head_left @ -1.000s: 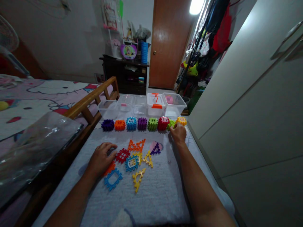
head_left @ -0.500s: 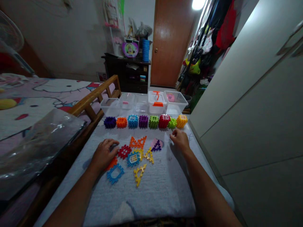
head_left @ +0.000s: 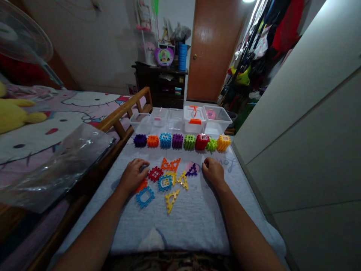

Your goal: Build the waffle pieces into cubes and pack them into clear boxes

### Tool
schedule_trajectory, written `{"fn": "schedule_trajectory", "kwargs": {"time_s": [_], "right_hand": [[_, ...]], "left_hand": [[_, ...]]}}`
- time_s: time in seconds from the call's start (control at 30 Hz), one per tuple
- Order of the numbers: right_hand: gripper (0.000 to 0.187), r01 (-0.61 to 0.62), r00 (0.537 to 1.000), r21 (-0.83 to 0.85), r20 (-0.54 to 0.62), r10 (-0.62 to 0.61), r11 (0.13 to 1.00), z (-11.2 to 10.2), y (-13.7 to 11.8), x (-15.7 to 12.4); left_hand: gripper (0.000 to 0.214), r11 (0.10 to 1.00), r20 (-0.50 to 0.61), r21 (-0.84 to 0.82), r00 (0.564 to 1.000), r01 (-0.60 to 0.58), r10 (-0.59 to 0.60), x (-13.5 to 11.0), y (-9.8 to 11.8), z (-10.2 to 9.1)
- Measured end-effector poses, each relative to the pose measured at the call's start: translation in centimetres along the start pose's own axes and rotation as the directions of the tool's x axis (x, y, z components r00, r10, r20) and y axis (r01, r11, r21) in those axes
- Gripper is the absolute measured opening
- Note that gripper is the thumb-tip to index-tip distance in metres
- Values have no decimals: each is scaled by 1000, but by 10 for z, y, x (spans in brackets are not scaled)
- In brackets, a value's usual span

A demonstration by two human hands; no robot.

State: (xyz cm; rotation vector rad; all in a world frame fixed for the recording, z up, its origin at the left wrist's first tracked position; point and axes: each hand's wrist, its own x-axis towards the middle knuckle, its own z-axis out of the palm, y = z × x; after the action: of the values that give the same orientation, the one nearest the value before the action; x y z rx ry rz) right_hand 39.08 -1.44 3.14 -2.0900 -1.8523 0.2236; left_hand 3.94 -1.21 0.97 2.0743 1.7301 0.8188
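Loosely curled shut, right hand (head_left: pixel 213 171) just beside purple plastic triangle tile (head_left: pixel 192 170); left hand (head_left: pixel 134 175) palm-down over orange flat plastic tile (head_left: pixel 141 185), grip hard to tell. Risk of scattering loose tiles (head_left: pixel 165 183) by wrist drag.

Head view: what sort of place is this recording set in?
Most likely a home bedroom: a bed with a cartoon-print sheet on the left, hanging clothes beside a wooden door, and plastic building blocks lined up in front.
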Motion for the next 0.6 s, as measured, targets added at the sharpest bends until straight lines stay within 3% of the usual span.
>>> {"fn": "schedule_trajectory", "kwargs": {"time_s": [0.23, 0.33, 0.4, 0.47, 0.53, 0.6], "right_hand": [[12, 56, 998, 37, -8, -55, 998, 3, 7, 1], [15, 170, 985, 112, -20, -169, 979, 5, 10, 0], [19, 330, 943, 192, -26, -332, 924, 5, 10, -1], [27, 481, 872, 239, -26, -489, 844, 6, 8, -4], [36, 547, 826, 238, 0, -564, 802, 7, 5, -6], [40, 548, 823, 223, 30, -567, 807, 9, 3, -6]], "left_hand": [[28, 999, -15, -41, 1000, 15, -15, -1, 4, -2], [27, 998, -34, -61, 999, 25, -27, -2, 3, 0], [26, 997, -37, -70, 999, 29, -32, -2, 3, 0], [25, 997, -38, -76, 999, 32, -35, -2, 4, 0], [24, 996, -43, -85, 998, 35, -39, -3, 5, -1], [23, 995, -52, -94, 998, 41, -46, -4, 6, -1]]}}
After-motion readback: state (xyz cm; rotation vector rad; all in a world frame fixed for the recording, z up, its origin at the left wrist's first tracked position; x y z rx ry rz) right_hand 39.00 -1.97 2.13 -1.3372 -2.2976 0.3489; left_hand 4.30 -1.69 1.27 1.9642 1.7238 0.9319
